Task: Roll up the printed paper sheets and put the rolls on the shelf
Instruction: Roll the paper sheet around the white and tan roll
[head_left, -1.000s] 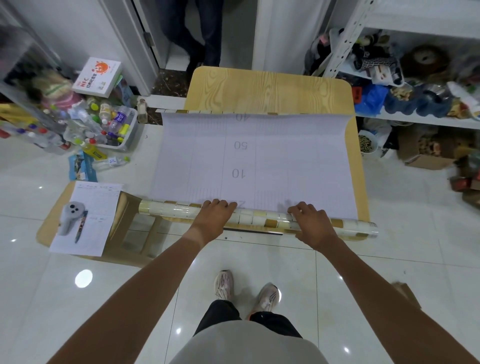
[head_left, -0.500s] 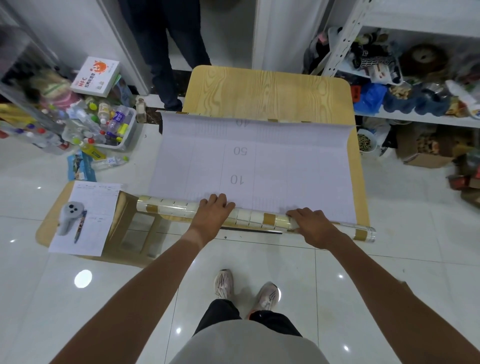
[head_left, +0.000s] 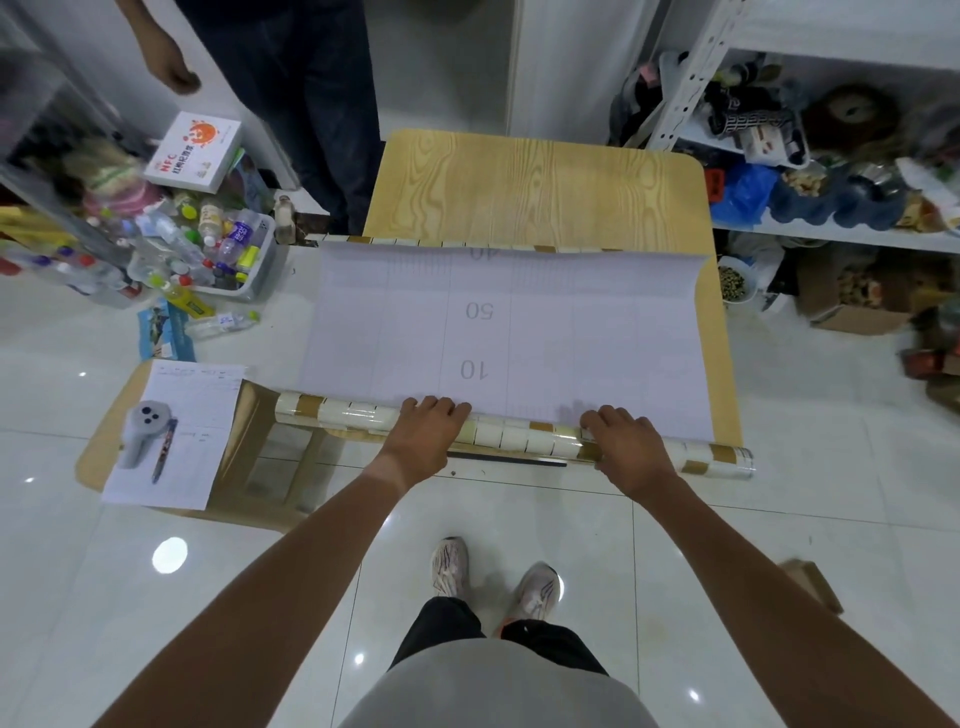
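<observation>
A large printed paper sheet (head_left: 571, 332) lies white side up on the wooden table (head_left: 535, 187), with grey numbers 50 and 10 showing. Its near end is wound into a roll (head_left: 343, 415) with a cream and brown tile pattern, lying along the table's front edge. My left hand (head_left: 423, 434) presses on the roll left of centre, fingers curled over its top. My right hand (head_left: 623, 444) holds the roll further right. The sheet's far edge (head_left: 467, 243) curls up and shows the same tile pattern. A white metal shelf (head_left: 831, 236) stands at the right, crowded with items.
A low stool (head_left: 104, 431) at the left carries a paper form, a grey controller (head_left: 143, 436) and a pen. A bin of bottles (head_left: 218, 249) and a white box sit on the floor at the left. A person in dark trousers (head_left: 317, 104) stands beyond the table.
The roll has advanced a little up the sheet under both hands, covering more of the printed scale. The person beyond the table has stepped left and closer.
</observation>
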